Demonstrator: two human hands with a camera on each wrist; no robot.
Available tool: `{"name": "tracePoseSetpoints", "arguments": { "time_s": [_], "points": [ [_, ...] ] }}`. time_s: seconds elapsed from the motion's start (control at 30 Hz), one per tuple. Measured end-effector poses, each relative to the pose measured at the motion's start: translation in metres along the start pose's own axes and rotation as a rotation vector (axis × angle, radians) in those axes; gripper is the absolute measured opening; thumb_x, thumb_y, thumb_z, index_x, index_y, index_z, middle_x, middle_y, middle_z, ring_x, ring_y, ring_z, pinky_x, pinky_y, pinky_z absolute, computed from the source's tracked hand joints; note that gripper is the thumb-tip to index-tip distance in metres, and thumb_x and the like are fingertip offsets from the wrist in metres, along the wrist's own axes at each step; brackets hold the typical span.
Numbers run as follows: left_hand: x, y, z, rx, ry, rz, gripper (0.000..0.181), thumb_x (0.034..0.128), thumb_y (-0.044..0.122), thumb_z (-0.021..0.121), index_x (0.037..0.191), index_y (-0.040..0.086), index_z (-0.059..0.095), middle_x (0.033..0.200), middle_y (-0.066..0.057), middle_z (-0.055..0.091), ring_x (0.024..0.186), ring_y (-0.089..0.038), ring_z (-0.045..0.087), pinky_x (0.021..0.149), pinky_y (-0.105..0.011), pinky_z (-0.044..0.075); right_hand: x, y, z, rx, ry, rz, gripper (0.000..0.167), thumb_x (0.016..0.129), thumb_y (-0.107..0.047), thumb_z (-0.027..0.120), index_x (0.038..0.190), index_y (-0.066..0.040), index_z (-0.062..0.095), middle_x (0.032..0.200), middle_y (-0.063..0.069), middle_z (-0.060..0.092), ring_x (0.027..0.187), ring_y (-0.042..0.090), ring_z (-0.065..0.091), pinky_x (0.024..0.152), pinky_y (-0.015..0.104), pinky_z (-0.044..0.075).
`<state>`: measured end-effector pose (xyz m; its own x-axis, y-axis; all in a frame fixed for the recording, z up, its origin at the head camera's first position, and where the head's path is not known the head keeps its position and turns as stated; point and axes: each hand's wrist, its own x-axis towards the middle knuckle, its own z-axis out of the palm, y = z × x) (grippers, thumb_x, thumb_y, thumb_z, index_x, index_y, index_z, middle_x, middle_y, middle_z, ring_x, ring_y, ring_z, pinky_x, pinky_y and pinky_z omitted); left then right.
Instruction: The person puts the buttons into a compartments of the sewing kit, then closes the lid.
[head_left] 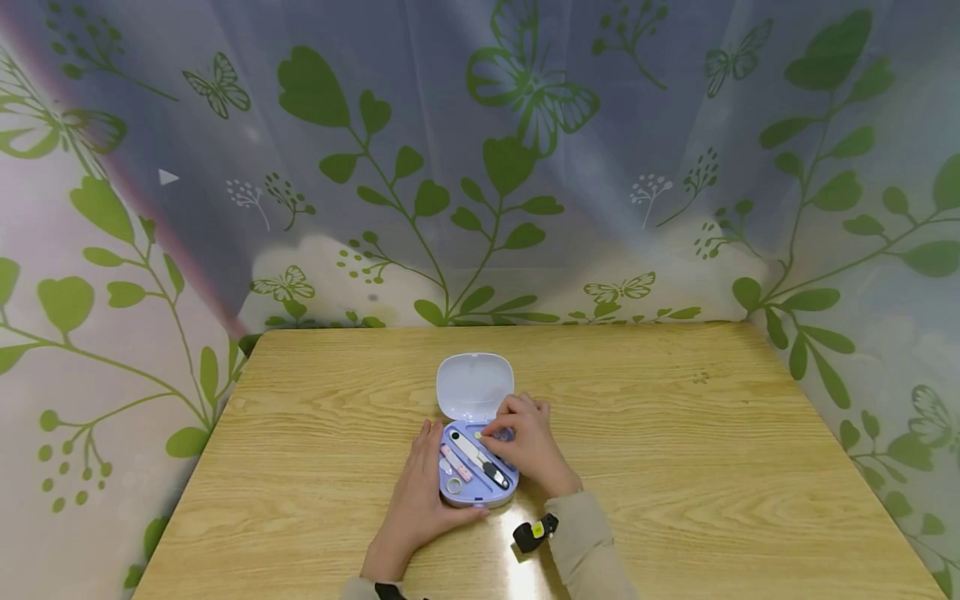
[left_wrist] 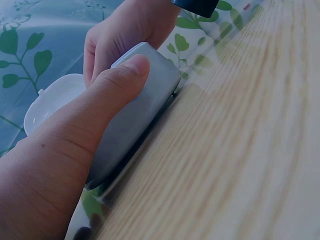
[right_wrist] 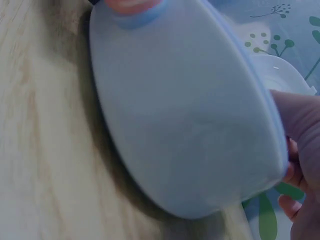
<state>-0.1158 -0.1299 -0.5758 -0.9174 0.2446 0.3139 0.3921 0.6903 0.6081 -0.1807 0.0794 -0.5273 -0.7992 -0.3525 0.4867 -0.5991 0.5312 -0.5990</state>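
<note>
A lilac-blue sewing-kit-like case point(head_left: 480, 501) stands on the table with its pale lid point(head_left: 476, 385) tipped back. Along its left side and front my left hand point(head_left: 422, 492) holds it, the thumb pressing the front wall in the left wrist view. My right hand point(head_left: 531, 442) is over the back right compartment, thumb and forefinger pinched at a small yellow-green piece point(head_left: 477, 435), mostly hidden by the fingertips. Inside lie a white-and-black slim tool point(head_left: 478, 459), a pink-and-white strip point(head_left: 456, 463) and a silvery ring point(head_left: 453, 485). The right wrist view shows mainly the case's outer wall.
Under the case is a wood-grain table point(head_left: 315, 433). A curtain point(head_left: 420, 167) printed with green leaves and butterflies hangs behind it and at both sides. A black strap with a yellow tag point(head_left: 537, 530) is on my right wrist.
</note>
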Motion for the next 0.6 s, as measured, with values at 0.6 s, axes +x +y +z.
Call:
{"name": "tracePoseSetpoints", "arguments": {
  "time_s": [0.6],
  "points": [
    [0.000,0.001,0.000,0.003,0.017,0.004,0.138,0.0588,0.079,0.076,0.158,0.004,0.017,0.161,-0.017,0.024,0.150,-0.033,0.016,0.118,-0.055,0.023,0.011,-0.017,-0.005,-0.119,-0.128,0.176,0.012,0.073,-0.018,0.088,0.070,-0.020,0.077,0.076,-0.009,0.050,0.081,0.014,0.046,0.086,0.048,0.030]
  ]
}}
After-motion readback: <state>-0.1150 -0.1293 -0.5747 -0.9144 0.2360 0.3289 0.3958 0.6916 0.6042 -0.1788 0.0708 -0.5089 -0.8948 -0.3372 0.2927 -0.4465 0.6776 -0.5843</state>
